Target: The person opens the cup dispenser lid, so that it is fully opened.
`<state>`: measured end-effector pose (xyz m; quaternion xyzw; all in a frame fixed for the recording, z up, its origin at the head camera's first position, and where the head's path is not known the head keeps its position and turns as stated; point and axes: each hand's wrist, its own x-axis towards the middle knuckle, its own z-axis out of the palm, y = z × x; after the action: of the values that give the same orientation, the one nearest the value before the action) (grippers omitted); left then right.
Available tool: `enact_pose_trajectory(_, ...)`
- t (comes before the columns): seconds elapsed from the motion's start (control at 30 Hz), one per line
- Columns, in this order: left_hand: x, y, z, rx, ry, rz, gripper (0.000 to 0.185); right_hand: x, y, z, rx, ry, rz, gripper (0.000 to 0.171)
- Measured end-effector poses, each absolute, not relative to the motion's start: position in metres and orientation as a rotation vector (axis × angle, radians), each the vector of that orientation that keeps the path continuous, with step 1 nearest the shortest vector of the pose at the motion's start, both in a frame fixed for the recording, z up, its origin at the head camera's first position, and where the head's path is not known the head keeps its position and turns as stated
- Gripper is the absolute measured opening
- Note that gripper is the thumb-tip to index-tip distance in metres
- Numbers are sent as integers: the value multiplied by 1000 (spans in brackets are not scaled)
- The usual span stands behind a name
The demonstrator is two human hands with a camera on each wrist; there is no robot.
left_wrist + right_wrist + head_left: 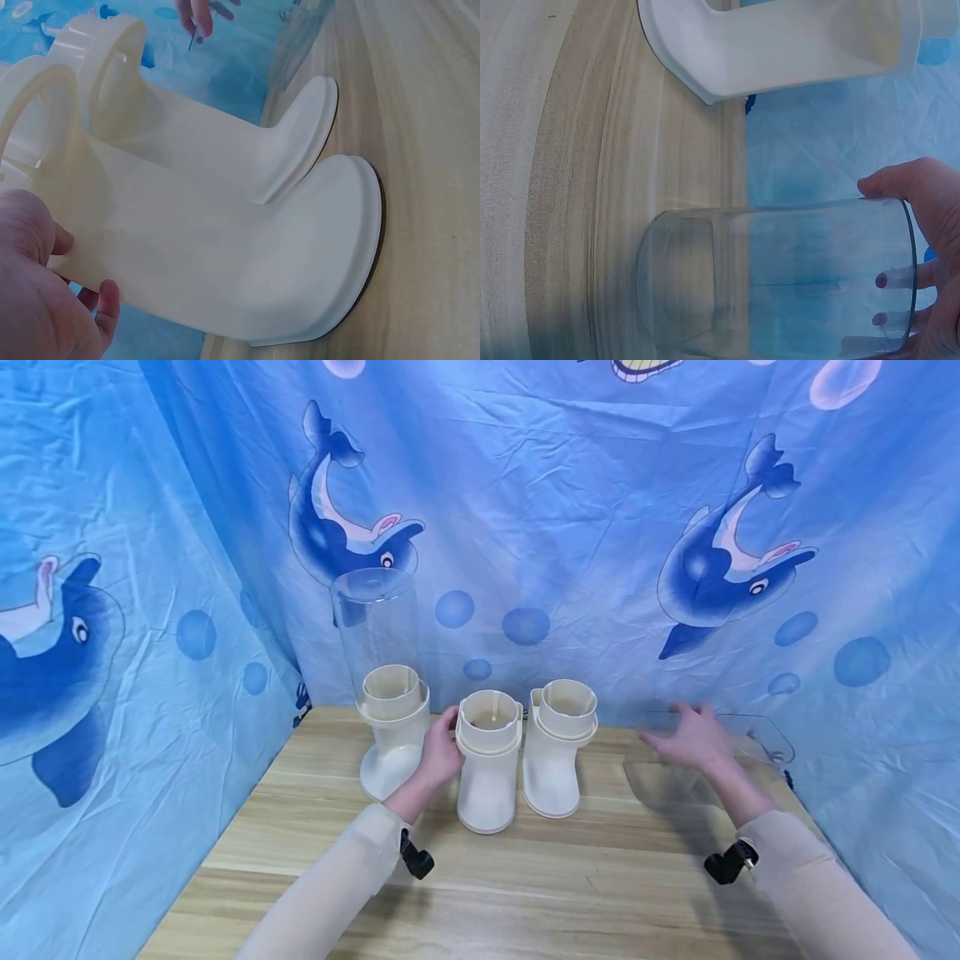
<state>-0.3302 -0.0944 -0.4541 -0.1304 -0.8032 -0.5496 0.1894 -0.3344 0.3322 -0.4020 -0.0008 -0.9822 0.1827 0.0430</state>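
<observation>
Three cream-white, boot-shaped plastic stands with round open collars stand upright. My left hand (441, 750) is at the left side of the middle stand (486, 789), gripping it below the collar; in the left wrist view the fingertips (109, 297) lie along its edge. The left stand (393, 739) has a tall clear cylinder (375, 622) rising around its collar. Far to the right, my right hand (693, 739) holds the rim end of a clear container (795, 285), thumb on one side and fingers seen through the clear wall. The right stand (553, 772) is between the hands.
A wooden table (555, 893) carries everything. Blue curtain (570, 510) with dolphin prints hangs close behind and along both sides. Black wrist cameras are strapped over both sleeves.
</observation>
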Motion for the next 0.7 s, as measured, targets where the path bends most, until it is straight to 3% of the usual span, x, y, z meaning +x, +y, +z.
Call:
enact_pose_trajectory(0.3, -343, -89, -456, -285, -2248, -1520, 46, -332, 330, -406, -28, -2994, 546, 99)
enact_pose_trajectory(0.7, -356, -86, -455, -230, -2207, -1454, 38, -335, 329, -407, -66, -3004, 535, 100)
